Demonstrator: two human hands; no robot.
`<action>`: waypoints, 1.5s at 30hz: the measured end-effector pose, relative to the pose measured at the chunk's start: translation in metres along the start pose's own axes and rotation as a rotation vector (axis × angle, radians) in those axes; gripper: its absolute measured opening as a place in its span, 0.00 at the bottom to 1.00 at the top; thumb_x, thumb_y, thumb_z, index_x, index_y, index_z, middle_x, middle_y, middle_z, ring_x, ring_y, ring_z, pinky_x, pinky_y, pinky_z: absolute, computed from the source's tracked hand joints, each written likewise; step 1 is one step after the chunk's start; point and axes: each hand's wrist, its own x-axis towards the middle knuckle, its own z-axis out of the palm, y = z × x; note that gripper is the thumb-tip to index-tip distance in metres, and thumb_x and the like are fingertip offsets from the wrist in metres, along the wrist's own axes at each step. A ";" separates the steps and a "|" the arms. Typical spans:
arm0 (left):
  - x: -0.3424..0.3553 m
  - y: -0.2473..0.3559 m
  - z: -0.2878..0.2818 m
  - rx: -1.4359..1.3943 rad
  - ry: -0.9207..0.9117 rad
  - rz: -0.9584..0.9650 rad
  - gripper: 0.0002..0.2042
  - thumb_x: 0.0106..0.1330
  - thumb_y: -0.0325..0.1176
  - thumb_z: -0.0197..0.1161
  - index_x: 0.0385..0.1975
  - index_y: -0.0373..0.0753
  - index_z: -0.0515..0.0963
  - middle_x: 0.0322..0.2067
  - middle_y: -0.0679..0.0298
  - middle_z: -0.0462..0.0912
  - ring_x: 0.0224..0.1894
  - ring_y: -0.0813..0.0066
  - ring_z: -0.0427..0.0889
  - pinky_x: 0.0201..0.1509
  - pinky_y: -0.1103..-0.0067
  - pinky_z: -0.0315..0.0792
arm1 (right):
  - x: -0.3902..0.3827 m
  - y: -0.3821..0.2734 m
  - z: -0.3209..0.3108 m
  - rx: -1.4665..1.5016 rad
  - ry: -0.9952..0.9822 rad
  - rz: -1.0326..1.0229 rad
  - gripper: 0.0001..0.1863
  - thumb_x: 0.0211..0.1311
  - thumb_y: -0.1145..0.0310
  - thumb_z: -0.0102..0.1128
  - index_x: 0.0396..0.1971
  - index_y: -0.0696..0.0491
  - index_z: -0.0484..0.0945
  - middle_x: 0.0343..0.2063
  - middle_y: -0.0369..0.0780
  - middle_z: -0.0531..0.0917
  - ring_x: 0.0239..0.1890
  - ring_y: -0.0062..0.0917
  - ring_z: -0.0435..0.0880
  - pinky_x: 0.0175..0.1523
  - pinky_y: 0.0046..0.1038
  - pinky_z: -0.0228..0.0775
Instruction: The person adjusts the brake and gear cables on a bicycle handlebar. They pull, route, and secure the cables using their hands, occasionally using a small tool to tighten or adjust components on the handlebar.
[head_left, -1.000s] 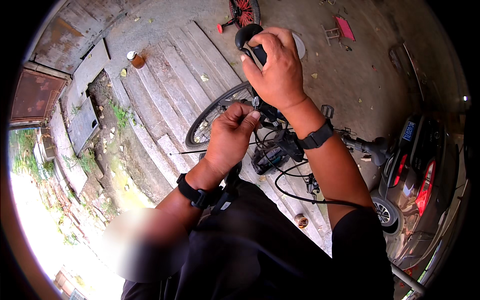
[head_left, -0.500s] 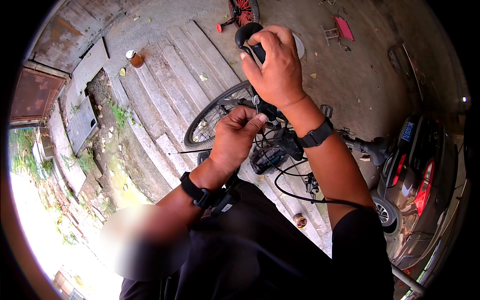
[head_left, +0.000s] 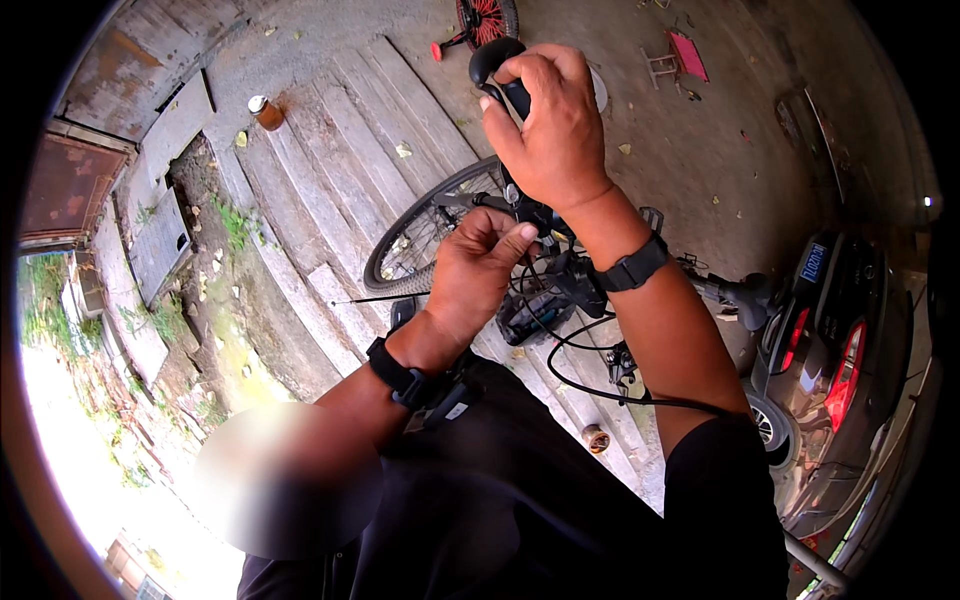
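A bicycle with a spoked wheel (head_left: 395, 228) is in front of me, partly behind my hands and arms. My right hand (head_left: 555, 130) is closed round the black handlebar grip (head_left: 494, 58) at the top, its thumb against the near side. Lower and to the left, my left hand (head_left: 475, 262) pinches thumb and fingers together beside the bar. What lies in that pinch is hidden. A thin black cable (head_left: 380, 298) sticks out leftward from behind the left hand. Another black cable (head_left: 562, 372) loops under my right forearm.
Stone slabs (head_left: 340, 130) lie under the bicycle, with a jar of brown liquid (head_left: 266, 113) at their far left and an open can (head_left: 596, 438) near me. A dark car (head_left: 830, 350) stands at right. Farther off are a red-spoked wheel (head_left: 488, 22) and a small red stool (head_left: 688, 56).
Almost nothing differs. The left hand has shifted very slightly, still pinching, and the right hand keeps its hold on the grip. The view has moved a little.
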 end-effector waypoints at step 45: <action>-0.033 -0.048 0.033 0.155 0.058 0.114 0.07 0.70 0.30 0.63 0.32 0.36 0.73 0.22 0.68 0.73 0.27 0.82 0.66 0.32 0.80 0.68 | -0.005 -0.008 -0.016 0.056 -0.156 -0.163 0.31 0.34 0.61 0.80 0.40 0.56 0.74 0.44 0.48 0.72 0.51 0.41 0.70 0.58 0.37 0.66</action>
